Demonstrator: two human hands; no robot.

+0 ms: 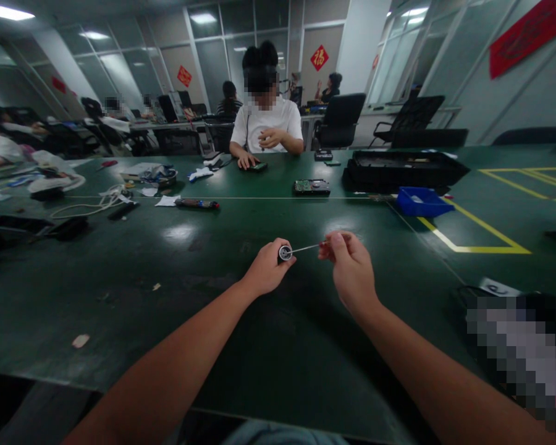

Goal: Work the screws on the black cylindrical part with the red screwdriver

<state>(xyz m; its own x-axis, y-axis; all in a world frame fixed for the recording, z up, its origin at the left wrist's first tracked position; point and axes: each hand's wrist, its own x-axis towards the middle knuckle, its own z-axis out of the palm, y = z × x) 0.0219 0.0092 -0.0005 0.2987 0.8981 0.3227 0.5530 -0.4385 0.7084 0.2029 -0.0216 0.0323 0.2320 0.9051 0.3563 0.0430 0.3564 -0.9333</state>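
Note:
My left hand (269,267) is closed around a small dark cylinder (285,253) with a silvery rim, its open round end facing me. Across from it, my right hand (349,262) pinches a thin metal rod (306,248). The rod's far tip reaches the cylinder's open end; how deep it goes cannot be made out. My fingers hide most of the cylinder's side and the rod's near end, where a bit of reddish brown shows. Both hands are above the green table (241,334).
Across the table a person (266,123) in white handles a dark device (254,167). A hard drive (311,186), a blue bin (424,202) and a black tray (403,172) stand beyond my hands. A screwdriver-like tool (197,203) and cables (97,201) lie left.

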